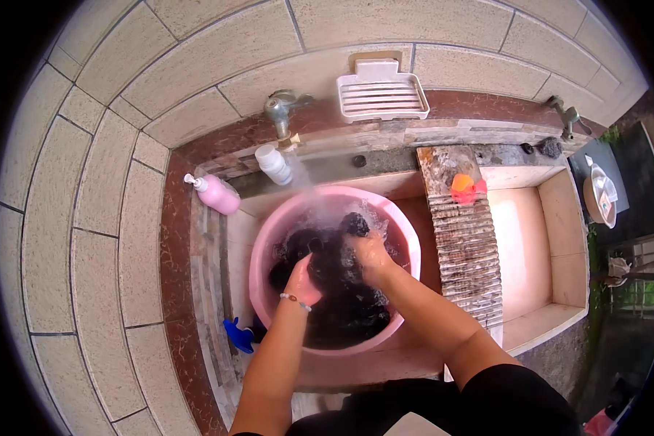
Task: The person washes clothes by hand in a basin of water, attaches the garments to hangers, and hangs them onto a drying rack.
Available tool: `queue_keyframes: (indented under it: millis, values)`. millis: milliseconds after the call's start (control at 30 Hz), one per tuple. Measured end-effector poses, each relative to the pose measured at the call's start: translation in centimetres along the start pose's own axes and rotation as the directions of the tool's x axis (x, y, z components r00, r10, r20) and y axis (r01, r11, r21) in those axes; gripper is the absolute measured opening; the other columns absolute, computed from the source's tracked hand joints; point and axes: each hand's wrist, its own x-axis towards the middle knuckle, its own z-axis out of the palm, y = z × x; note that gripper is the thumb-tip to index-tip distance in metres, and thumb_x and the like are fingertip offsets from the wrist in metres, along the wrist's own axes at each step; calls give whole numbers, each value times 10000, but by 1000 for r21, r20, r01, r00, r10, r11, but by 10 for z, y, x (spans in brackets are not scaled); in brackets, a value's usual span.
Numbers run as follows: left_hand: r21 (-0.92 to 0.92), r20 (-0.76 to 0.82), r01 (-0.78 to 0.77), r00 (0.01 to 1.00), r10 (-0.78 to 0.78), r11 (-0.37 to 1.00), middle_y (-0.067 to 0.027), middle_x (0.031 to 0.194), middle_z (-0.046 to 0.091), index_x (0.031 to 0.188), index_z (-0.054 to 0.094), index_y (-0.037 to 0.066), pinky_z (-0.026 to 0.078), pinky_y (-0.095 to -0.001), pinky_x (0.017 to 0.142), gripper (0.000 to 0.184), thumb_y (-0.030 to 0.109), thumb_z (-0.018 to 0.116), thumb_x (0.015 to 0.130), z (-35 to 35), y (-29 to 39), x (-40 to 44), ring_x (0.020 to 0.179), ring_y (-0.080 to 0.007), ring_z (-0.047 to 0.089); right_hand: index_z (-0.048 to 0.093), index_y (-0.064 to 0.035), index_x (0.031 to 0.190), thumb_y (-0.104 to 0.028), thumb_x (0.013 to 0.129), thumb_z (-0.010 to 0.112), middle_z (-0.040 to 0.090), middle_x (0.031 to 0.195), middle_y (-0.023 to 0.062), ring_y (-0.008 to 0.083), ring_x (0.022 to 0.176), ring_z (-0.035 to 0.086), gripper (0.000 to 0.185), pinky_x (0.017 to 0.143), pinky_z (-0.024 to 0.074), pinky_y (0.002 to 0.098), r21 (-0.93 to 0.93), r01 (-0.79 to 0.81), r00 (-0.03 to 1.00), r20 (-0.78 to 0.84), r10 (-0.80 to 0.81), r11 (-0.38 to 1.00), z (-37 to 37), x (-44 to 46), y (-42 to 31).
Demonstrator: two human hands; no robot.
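Water runs from a metal tap [277,116] into a round pink basin [256,272] that holds dark, wet cloth [334,291]. On the left side of the basin my left hand [304,282], with a beaded bracelet at the wrist, is closed on the edge of the cloth, its fingers partly hidden by it. My right hand [371,254] grips a bunched part of the same cloth nearer the basin's right side, amid splashing water.
A ridged washboard [466,254] with an orange and red item [466,189] stands right of the basin. A pink pump bottle [218,195], white bottle [274,164] and blue object [238,335] are around it. The wall bears a soap rack [382,94]; a second tap [568,120] is right.
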Motion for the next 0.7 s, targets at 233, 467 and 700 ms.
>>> queue_keyframes:
  millis: [233, 467, 700]
  values:
    - [-915, -181, -397, 555, 812, 67, -53, 1222, 571, 1222, 578, 91, 450, -343, 995, 377, 356, 544, 957, 76, -53, -28, 1123, -238, 571, 615, -232, 1213, -261, 673, 762, 503, 1321, 131, 332, 1089, 535, 561, 862, 437, 445, -500, 865, 425, 771, -474, -37, 59, -121, 21]
    - [-327, 176, -393, 868, 464, 859, -63, 1185, 607, 1245, 582, 84, 466, -355, 995, 364, 303, 540, 956, 42, -8, -38, 1098, -228, 587, 615, -141, 966, -286, 620, 752, 575, 1027, 107, 301, 801, 642, 400, 657, 526, 400, -584, 789, 465, 770, -436, -191, 84, -87, 17]
    - [311, -256, -336, 871, 419, 889, -102, 1161, 641, 1272, 565, 52, 522, -342, 930, 356, 173, 556, 938, -25, 1, -34, 1057, -230, 622, 661, -102, 991, -425, 806, 663, 676, 942, 151, 346, 849, 669, 372, 763, 533, 450, -851, 503, 728, 510, -458, -148, 63, -5, -38]
